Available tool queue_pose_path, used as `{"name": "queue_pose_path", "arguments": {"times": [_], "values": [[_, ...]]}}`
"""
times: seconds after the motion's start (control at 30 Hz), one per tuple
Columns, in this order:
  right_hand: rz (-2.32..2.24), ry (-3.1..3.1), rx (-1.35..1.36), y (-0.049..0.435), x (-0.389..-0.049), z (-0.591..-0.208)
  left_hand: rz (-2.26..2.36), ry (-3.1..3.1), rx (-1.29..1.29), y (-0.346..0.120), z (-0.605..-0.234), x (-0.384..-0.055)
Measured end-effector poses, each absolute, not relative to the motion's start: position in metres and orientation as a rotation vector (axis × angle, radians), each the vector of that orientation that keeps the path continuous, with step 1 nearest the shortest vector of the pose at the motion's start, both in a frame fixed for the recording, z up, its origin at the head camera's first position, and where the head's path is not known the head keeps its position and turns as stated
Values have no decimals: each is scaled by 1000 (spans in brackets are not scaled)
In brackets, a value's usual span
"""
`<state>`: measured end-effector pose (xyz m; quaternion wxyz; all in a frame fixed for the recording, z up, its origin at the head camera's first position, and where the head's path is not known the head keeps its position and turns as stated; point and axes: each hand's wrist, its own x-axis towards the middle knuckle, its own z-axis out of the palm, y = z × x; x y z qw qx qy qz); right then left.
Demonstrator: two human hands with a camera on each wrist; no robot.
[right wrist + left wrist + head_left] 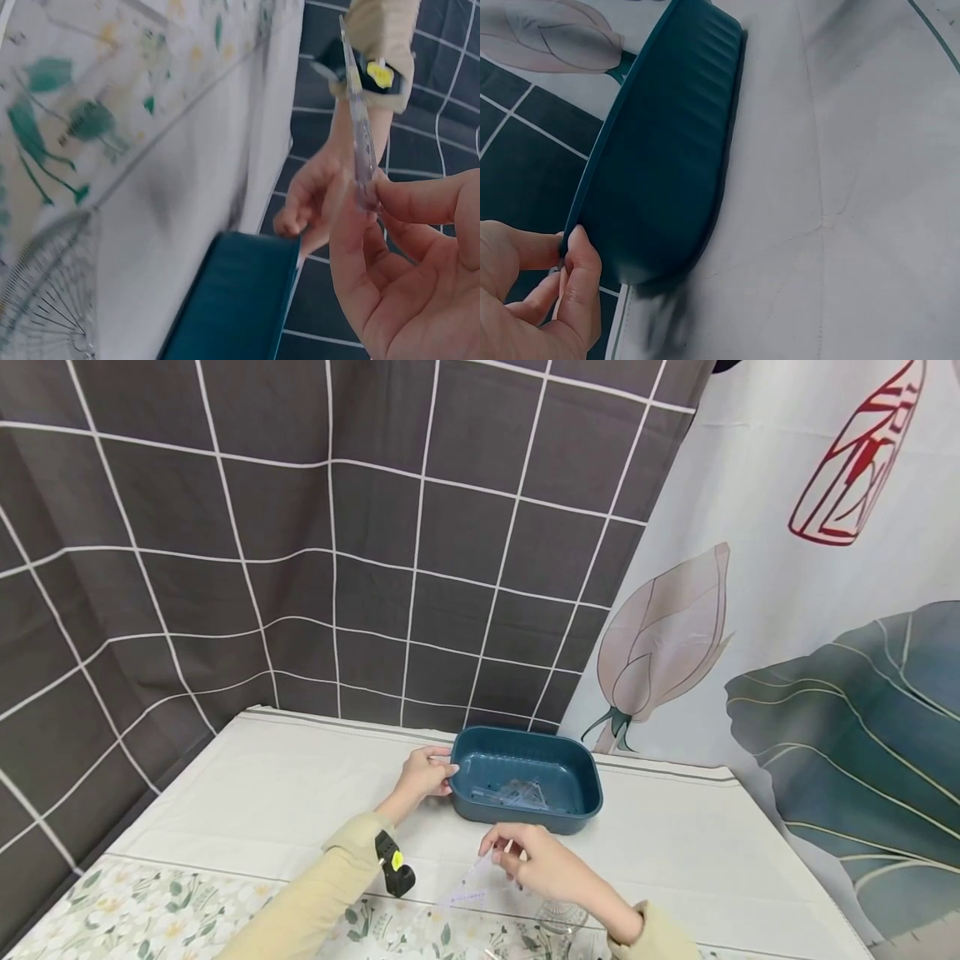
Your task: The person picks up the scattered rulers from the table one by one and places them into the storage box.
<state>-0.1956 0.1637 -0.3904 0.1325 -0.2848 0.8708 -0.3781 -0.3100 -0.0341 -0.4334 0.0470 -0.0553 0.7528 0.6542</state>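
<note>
Left hand (pixel 423 774) pinches the left rim of a blue basin (pixel 517 817) on the tabletop (pixel 337 768); clear pieces (pixel 517 794) already lie inside. Right hand (pixel 546 862) pinches a clear set square (pixel 363 142), not yet in, at the near side. A clear protractor (pixel 56 289) lies nearer, outside.

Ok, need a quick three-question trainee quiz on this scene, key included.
1. Which hand grips the teal basin at its rim?
2. True or false: the clear protractor lies outside the basin.
3. Fill in: the fingers of the right hand pinch a clear ______.

Key:
1. The left hand.
2. True; it lies on the covered table.
3. Set square.
</note>
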Motion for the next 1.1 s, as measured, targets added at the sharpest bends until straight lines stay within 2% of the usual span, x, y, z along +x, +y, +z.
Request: {"name": "queue_pose_path", "arguments": {"times": [0.47,1.1], "values": [[-1174,2573,-698,179,-240,-389,1995,2292,-171,-35,-431,-311],[-1471,2576,-320,200,-301,-408,1976,2280,-171,-36,-434,-312]]}}
